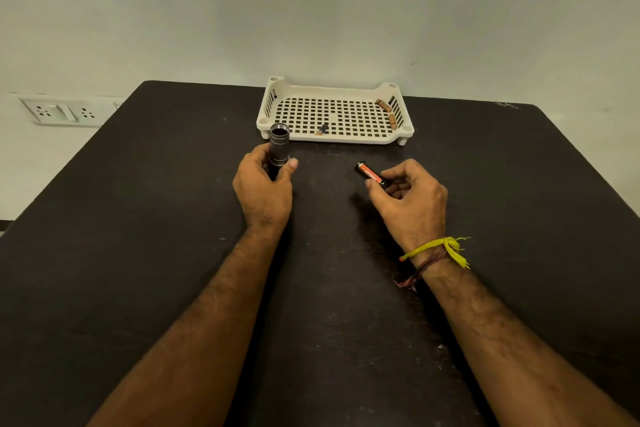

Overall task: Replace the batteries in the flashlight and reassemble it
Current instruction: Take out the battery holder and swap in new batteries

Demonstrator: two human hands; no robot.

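Battery insertion pending; flashlight body open.

Flashlight (279, 149) upright near the surface's far edge, clenched in left hand (265, 185); right hand (408, 204) fingers (372, 191) pinch the battery (371, 174), well apart. Advise checking polarity, aligning battery with the bore, sliding in squarely. Tray (346, 139) behind.

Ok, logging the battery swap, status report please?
Left hand grips flashlight body upright, open end up. Right hand pinches red battery, apart from the body. Nothing between them.
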